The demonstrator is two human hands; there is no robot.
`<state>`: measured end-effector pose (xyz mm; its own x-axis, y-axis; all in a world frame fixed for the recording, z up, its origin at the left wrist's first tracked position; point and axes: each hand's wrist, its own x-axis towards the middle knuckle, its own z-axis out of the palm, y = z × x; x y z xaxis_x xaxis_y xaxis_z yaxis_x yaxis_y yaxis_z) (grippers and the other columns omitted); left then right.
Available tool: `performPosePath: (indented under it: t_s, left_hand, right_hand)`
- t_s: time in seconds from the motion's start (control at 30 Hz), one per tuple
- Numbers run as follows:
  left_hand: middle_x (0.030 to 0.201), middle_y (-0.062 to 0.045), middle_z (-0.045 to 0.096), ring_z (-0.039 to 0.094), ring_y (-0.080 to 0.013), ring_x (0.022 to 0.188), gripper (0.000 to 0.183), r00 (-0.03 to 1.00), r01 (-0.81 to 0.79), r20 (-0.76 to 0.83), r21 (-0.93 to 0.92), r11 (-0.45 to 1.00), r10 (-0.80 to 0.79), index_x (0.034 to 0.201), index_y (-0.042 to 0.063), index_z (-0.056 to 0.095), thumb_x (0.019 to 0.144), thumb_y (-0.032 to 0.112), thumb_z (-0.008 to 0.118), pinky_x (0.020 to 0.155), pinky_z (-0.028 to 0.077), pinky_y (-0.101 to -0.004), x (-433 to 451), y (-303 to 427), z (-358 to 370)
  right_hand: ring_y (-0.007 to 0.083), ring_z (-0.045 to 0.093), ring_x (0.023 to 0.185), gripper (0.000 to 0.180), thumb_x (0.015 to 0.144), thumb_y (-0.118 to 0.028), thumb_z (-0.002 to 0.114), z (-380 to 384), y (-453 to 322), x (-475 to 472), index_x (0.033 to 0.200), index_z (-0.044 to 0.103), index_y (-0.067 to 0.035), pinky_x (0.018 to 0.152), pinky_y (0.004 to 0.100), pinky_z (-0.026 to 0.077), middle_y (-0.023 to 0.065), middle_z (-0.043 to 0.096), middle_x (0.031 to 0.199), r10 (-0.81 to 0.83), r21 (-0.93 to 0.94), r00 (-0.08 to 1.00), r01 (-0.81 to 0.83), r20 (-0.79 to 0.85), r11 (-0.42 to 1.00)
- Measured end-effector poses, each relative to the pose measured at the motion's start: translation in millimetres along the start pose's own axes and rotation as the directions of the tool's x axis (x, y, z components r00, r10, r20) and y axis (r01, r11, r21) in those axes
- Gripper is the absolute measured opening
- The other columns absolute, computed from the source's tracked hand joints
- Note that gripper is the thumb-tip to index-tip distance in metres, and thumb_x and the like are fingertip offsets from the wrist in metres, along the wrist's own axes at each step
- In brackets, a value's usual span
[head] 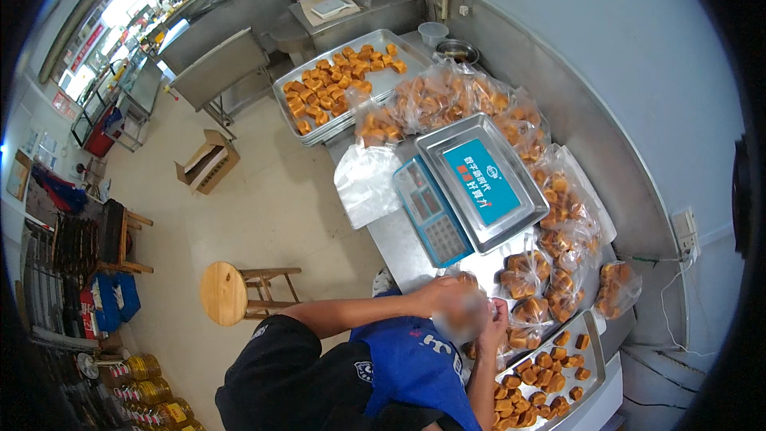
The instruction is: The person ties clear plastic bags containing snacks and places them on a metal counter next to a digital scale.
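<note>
My left hand (440,294) is at a clear plastic bag of brown bread pieces (467,278) in front of my blue apron; a blurred patch hides most of its fingers. My right hand (495,324), just to the right, has its fingers closed on a bit of clear plastic, seemingly the bag's edge. Filled bags (525,275) stand right beside the hands. Beyond them is a blue digital scale (434,215) with a bare metal tray (428,143) on top. Flat clear plastic bags (365,182) lie left of the scale.
More filled bags (562,197) line the wall side of the steel table (389,239). Loose bread pieces lie on a stacked metal tray (383,39) at the far end and on another tray (598,365) at lower right. A wooden stool (222,293) and an open cardboard box (209,161) stand on the floor.
</note>
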<state>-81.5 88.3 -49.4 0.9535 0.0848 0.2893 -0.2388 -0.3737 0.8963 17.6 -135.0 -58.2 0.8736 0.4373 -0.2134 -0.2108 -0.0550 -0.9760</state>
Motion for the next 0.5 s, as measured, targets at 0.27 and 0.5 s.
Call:
performPosePath:
  t_s: [0.27, 0.5]
  left_hand:
    - [0.146, -0.016, 0.054, 0.046, -0.0355, 0.141, 0.057, 0.989, 0.011, 0.146, 0.014, 1.0, -0.013, 0.125, 0.007, 0.063, 0.087, 0.046, 0.081, 0.116, 0.035, -0.0497, 3, -12, -13]
    - [0.165, -0.023, 0.032, 0.028, -0.0419, 0.154, 0.12, 0.969, -0.182, 0.208, 0.252, 0.95, 0.13, 0.161, 0.001, 0.03, 0.077, 0.076, 0.073, 0.124, 0.022, -0.0556, -1, -59, -13]
  right_hand:
    - [0.0506, 0.045, 0.136, 0.088, 0.084, -0.036, 0.084, 17, 23, -16, 0.148, 0.043, 0.008, 0.116, 0.0529, 0.036, 0.035, 0.045, 0.149, -0.27, -0.713, 0.912, 0.409, 0.308, 0.569]
    - [0.0514, 0.039, 0.142, 0.072, 0.091, -0.03, 0.074, 16, 46, -5, 0.146, 0.046, 0.008, 0.119, 0.0526, 0.031, 0.0352, 0.039, 0.155, -0.213, -0.669, 0.94, 0.341, 0.269, 0.66]
